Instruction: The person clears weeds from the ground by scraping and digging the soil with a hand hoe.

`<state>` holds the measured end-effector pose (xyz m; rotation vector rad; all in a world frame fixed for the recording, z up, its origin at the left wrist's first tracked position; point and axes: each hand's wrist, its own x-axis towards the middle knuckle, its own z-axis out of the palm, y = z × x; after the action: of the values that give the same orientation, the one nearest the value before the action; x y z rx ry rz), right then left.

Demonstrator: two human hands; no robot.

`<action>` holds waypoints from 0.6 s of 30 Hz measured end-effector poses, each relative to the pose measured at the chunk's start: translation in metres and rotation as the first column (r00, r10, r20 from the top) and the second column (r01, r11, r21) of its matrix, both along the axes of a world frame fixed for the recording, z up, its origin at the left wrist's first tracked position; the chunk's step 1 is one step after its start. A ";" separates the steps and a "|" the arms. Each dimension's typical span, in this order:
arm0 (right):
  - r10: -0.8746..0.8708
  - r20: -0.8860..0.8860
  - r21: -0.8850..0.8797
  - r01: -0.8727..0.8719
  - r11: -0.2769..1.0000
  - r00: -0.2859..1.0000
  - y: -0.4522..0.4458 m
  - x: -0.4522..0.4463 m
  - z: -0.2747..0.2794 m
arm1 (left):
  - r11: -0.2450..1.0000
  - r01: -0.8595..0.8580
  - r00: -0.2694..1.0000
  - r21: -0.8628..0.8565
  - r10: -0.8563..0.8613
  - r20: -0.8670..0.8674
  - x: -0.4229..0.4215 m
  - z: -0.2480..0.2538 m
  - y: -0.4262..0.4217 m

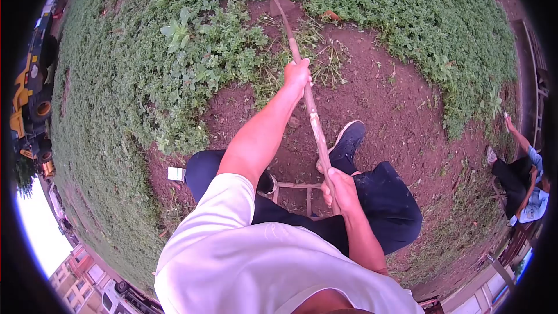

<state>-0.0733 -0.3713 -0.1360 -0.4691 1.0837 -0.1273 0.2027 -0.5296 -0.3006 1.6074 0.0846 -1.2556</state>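
Observation:
A long wooden handle (314,122) runs from my lap up and slightly left to a metal blade (281,7) at the edge of the green plants. My left hand (297,74) is wrapped round the upper part of the handle, arm stretched forward. Lower down, beside my knee, my right hand (342,190) grips the same handle near its end. Pulled, wilted stems (328,64) lie on the brown soil (383,93) just right of the upper hand. The blade's lower edge is hard to make out.
Low green plants (145,75) surround the bare soil. A small white box (175,173) lies by my left knee. Under me is a low wooden frame (296,186). Another person (523,192) sits at the far right. A yellow vehicle (22,96) stands far left.

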 end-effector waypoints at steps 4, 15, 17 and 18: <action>-0.091 0.102 0.143 0.076 0.987 0.991 -0.048 0.057 -0.028 | 0.994 0.015 0.962 0.112 -0.045 0.270 0.056 -0.018 -0.035; -0.153 -0.062 0.207 0.163 0.965 0.986 0.079 -0.009 0.012 | 0.965 0.121 0.946 0.235 -0.184 0.267 -0.050 -0.019 0.081; -0.157 -0.073 0.200 0.168 0.965 0.985 0.091 -0.022 0.029 | 0.960 0.142 0.950 0.243 -0.201 0.238 -0.066 -0.008 0.099; -0.162 -0.084 0.199 0.175 0.964 0.983 0.099 -0.030 0.037 | 0.962 0.136 0.959 0.238 -0.188 0.213 -0.073 -0.003 0.105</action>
<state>-0.1029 -0.2722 -0.0989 -0.1952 1.1881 -0.1483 0.1296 -0.4244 -0.3035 1.9800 -0.0596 -1.2039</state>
